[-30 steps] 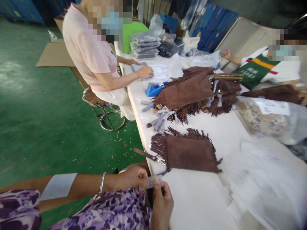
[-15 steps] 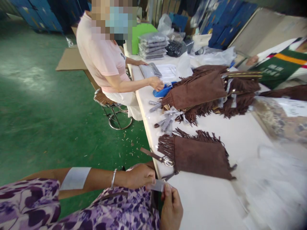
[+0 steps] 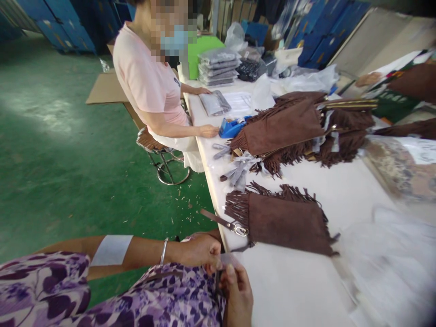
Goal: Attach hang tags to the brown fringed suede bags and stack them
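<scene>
My left hand (image 3: 200, 251), with a silver bangle at the wrist, is closed on one end of a small clear plastic piece (image 3: 231, 259) at the table's near edge. Thumb and fingers of my right hand (image 3: 238, 290) pinch the same piece from below, close to my left fingertips. Just beyond them a brown fringed suede bag (image 3: 286, 222) lies flat. Its brown strap (image 3: 216, 219) with a metal clasp (image 3: 240, 230) sticks out over the table edge. A white patch (image 3: 111, 250) is on my left forearm.
More brown fringed bags (image 3: 286, 125) lie piled beyond, beside a blue tape dispenser (image 3: 232, 127) and wrapped straps (image 3: 241, 169). A seated person (image 3: 146, 81) reaches to the dispenser. White plastic (image 3: 391, 263) covers the right side. Another person's hand (image 3: 368, 79) is at upper right.
My hands have drawn closer together, and less of the plastic piece shows between them. The seated person's near hand has moved back to the left of the dispenser.
</scene>
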### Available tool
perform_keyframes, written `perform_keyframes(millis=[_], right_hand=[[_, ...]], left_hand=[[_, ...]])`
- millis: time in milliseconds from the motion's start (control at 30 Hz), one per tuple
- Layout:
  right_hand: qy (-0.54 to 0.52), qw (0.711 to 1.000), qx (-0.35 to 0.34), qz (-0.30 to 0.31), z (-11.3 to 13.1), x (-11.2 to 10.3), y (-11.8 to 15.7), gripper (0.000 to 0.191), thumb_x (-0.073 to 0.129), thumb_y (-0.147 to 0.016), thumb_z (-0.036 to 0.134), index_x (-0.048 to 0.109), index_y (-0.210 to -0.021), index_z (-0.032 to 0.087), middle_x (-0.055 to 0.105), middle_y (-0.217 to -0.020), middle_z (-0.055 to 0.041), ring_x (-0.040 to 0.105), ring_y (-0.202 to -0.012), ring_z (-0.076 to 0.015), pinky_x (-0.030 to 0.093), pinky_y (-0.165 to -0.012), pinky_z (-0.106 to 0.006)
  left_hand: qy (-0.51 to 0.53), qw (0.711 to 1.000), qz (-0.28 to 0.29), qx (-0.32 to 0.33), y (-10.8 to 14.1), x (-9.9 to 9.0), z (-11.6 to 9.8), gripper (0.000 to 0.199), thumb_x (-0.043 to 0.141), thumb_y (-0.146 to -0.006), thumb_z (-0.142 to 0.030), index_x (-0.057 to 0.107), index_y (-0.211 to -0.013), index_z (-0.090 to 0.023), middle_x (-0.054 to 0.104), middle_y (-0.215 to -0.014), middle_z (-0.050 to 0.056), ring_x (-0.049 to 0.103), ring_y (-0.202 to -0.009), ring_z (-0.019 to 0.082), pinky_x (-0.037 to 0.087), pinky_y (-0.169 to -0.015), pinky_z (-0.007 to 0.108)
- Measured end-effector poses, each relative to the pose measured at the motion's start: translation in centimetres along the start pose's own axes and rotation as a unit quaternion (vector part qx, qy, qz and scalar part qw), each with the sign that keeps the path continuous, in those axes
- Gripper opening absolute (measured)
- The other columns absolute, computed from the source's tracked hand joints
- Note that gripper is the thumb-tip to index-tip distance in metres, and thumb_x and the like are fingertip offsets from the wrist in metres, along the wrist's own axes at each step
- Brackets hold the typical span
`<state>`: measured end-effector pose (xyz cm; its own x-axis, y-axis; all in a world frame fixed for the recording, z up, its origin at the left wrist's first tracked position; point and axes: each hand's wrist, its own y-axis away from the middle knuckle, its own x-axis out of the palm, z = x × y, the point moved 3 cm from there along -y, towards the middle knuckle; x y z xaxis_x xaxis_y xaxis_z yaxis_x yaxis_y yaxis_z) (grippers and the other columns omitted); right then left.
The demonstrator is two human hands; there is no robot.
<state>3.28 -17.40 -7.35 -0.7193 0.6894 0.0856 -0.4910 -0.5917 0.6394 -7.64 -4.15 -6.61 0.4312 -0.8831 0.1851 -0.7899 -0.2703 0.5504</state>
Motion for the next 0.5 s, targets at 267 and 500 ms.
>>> perform_keyframes(millis=[267,500], right_hand=[[0.051,0.998,-0.035,-0.023,1.0,-0.9,0.5,0.055,0.071,-0.071,0.062,0.066,-0.102,0.018,0.055,-0.059,0.0059,0.049,-0.059,-0.0124,0.042,-0.056,-0.023],[0.159,0.98,-0.057,-0.108,1.3,-1.6,1.0,0.055,0.057,-0.073,0.075,0.062,-0.075,0.02,0.056,-0.054,0.0044,0.049,-0.055,-0.0134,0.038,-0.055,-0.024]], left_hand=[[-0.085,0.995,0.034,0.04,0.2,-0.3,-1.4,0.043,0.058,-0.085,-0.057,0.061,-0.071,-0.016,0.065,-0.066,0.005,0.062,-0.059,0.016,0.049,-0.057,0.025],[0.121,0.989,0.054,-0.058,-0.1,0.2,-0.3,0.054,0.09,-0.048,-0.047,0.06,-0.08,-0.015,0.066,-0.068,0.004,0.064,-0.059,0.02,0.055,-0.059,0.035]])
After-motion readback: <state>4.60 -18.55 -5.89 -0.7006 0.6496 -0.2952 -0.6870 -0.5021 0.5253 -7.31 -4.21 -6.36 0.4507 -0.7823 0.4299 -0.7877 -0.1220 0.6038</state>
